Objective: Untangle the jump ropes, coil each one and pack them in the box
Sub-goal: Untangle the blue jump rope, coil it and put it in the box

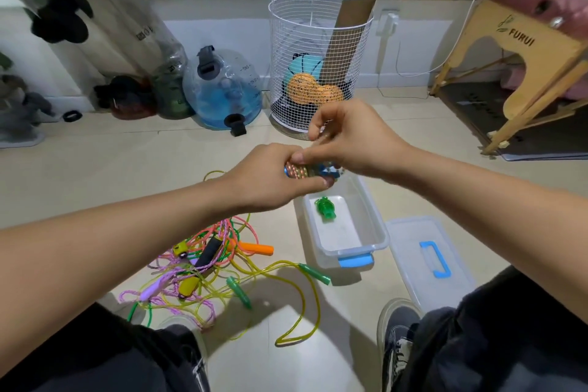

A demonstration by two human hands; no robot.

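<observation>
While most of the ropes lie loose on the floor, the job looks no more than begun. The tangled pile, near the person's left knee, holds several ropes crossed over one another: a yellow-green rope with green handles trails out toward the right foot in a long loop, a pink braided rope and an orange-handled one are knotted through it, and none of these is coiled.

The clear box stands open just beyond the pile, its long axis running away from the person, blue latch at the near end. Its lid lies flat beside it on the right, handle up. Inside sits one small green bundle, apparently a rope already packed.

Above the box's far end both hands meet on a beaded rope bundle, its length lying roughly left to right. The left hand has its fingers wrapped round the bundle; the right hand pinches at its right end with thumb and fingers, probably finishing the winding. This coil seems nearly ready to go in; the rest remains.
</observation>
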